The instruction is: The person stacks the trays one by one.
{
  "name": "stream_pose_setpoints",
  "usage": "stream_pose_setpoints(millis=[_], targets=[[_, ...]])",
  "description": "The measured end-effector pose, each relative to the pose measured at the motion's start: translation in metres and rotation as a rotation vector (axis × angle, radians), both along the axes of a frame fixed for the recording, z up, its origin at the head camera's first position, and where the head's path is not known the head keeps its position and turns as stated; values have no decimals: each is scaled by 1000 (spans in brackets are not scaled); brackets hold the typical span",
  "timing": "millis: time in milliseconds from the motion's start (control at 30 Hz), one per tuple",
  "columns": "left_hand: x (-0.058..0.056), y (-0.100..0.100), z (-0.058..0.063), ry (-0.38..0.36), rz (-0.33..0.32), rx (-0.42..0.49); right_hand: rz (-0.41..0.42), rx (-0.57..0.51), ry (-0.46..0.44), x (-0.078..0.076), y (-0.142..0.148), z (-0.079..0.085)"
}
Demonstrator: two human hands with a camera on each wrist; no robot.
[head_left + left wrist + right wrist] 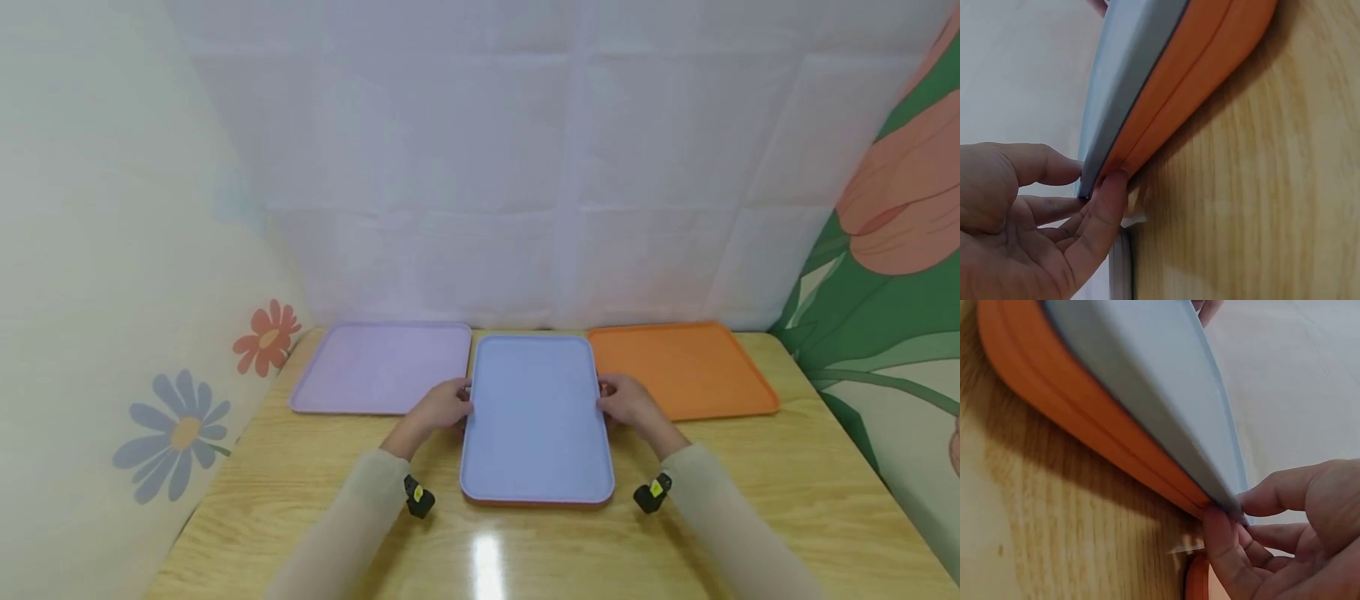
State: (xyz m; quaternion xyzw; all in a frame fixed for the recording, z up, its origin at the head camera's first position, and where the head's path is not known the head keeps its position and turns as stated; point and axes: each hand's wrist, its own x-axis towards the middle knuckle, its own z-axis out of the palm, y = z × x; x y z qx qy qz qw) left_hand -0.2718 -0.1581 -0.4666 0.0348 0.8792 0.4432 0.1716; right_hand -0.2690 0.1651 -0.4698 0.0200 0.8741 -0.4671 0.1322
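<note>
Fingers of the left hand are pinching the blue tray at its left side, and the right hand is pinching it at its right side, each hand also touching the orange layers directly beneath the blue tray. A purple tray is lying to the blue tray's left and an orange tray is lying to its right, the table spreading beneath them all.
</note>
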Motion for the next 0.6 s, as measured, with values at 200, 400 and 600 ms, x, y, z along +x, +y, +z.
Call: stream_pose_setpoints(millis=[200, 400, 600], targets=[[2, 3, 3, 32, -18, -91, -2, 39, 33, 2, 0, -2], [5, 5, 5, 45, -25, -174, 4, 91, 27, 6, -1, -1], [9, 6, 3, 59, -30, -211, 14, 138, 51, 14, -1, -2]])
